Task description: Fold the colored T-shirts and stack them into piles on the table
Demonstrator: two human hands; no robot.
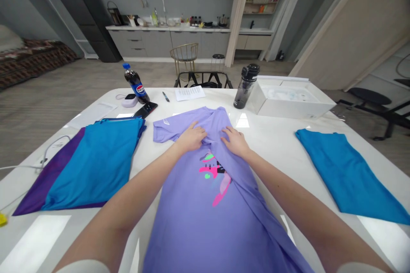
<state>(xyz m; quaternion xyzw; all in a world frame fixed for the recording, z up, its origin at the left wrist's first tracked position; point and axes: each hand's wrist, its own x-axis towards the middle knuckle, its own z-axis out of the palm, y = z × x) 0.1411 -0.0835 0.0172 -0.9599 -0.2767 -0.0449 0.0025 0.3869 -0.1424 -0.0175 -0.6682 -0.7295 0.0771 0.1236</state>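
Note:
A purple T-shirt (205, 213) with a pink, green and black print lies lengthwise on the white table, its collar end pointing away from me. One short sleeve spreads out to the left; the right side is folded inward over the body, covering part of the print. My left hand (193, 137) rests on the upper chest of the shirt, fingers apart on the cloth. On the folded right side lies my right hand (236, 141), its fingers spread over the fabric near the shoulder. The undersides of both hands are hidden.
Folded blue and purple clothing (96, 162) lies left, a folded blue garment (349, 175) right. Farther back are a cola bottle (136, 83), a phone (145, 110), a pen (165, 97), a paper sheet (190, 93), a dark tumbler (246, 87) and a white box (288, 106).

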